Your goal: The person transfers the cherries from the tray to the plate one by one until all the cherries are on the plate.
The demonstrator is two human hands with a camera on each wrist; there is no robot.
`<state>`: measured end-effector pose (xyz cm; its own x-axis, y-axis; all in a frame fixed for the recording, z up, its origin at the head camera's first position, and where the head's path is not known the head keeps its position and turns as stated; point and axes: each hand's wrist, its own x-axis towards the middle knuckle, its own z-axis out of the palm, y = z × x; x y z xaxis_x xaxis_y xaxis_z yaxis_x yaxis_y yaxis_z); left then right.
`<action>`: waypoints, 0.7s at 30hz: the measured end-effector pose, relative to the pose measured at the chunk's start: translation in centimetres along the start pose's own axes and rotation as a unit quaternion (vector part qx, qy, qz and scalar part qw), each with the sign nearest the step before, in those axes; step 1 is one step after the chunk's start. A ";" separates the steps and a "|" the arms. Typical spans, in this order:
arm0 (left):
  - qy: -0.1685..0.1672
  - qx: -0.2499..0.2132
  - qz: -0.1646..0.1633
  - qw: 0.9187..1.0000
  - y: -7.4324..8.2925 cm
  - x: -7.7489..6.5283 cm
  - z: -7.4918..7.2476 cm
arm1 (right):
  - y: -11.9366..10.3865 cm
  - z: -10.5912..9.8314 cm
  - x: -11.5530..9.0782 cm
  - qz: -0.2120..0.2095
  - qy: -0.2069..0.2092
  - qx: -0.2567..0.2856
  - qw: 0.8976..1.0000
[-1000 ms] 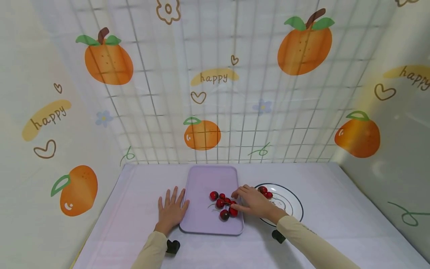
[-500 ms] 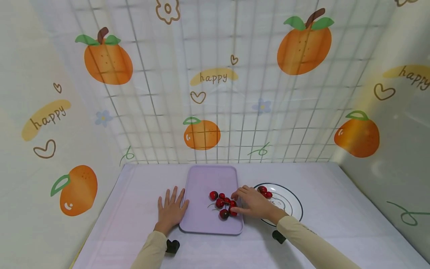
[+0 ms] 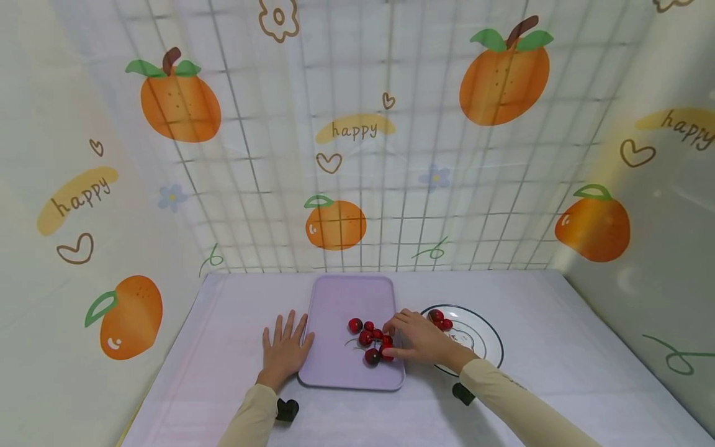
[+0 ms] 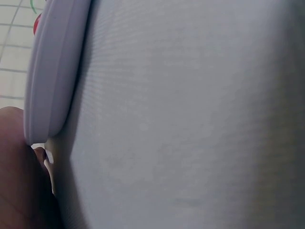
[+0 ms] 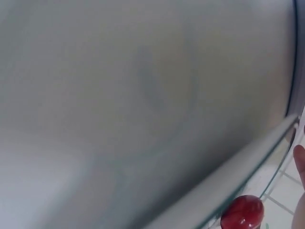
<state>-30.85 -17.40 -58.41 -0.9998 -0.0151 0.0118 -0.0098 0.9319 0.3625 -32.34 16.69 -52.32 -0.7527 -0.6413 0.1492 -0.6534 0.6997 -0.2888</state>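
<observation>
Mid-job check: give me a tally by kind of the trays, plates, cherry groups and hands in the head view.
Purple tray: 1
White plate: 1
Cherry groups: 2, the tray cherries and the plate cherries
Hands: 2, the left hand and the right hand
Total: 6

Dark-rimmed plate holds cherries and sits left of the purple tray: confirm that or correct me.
Wrong side: the head view shows the dark-rimmed plate to the right of the purple tray. It does hold cherries.
</observation>
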 end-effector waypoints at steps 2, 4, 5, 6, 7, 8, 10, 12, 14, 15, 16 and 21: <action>-0.004 -0.002 -0.002 1.000 0.2 -0.2 -0.3 | 0.1 0.0 0.0 -0.003 0.001 -0.002 1.000; -0.008 -0.005 -0.004 1.000 0.4 -0.3 -0.5 | 0.2 0.1 0.1 -0.005 0.000 -0.005 1.000; -0.010 -0.006 -0.005 1.000 0.4 -0.3 -0.5 | 0.3 0.2 0.1 -0.006 0.000 -0.007 1.000; -0.011 -0.007 -0.006 1.000 0.5 -0.3 -0.5 | 0.3 0.2 0.1 -0.007 -0.001 -0.007 1.000; -0.013 -0.006 -0.007 1.000 0.5 -0.3 -0.5 | 0.3 0.3 0.1 -0.010 -0.003 -0.008 1.000; -0.012 -0.006 -0.007 1.000 0.4 -0.3 -0.4 | 0.4 0.3 0.2 -0.012 -0.003 -0.010 1.000; -0.008 -0.005 -0.005 1.000 0.2 -0.1 -0.1 | 0.4 0.4 0.2 -0.016 -0.004 -0.013 1.000; -0.008 -0.002 -0.005 1.000 0.1 -0.1 0.0 | 0.3 0.4 0.1 -0.021 -0.002 -0.018 1.000; -0.006 -0.003 -0.003 1.000 0.1 -0.1 0.0 | 0.3 0.4 0.1 -0.026 0.002 -0.022 0.999; -0.005 -0.004 -0.003 1.000 0.1 -0.1 -0.1 | 0.3 0.4 0.1 -0.029 0.004 -0.024 0.999; -0.004 -0.004 -0.002 1.000 0.1 -0.1 -0.1 | 0.2 0.4 0.1 -0.033 0.009 -0.026 0.999; -0.002 -0.003 -0.002 1.000 0.1 0.0 0.0 | 0.2 0.4 -0.1 -0.034 0.016 -0.029 0.999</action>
<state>-30.81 -17.37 -58.35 -0.9998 -0.0166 0.0073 -0.0128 0.9299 0.3675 -32.40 16.74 -52.74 -0.7073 -0.6785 0.1981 -0.7066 0.6718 -0.2220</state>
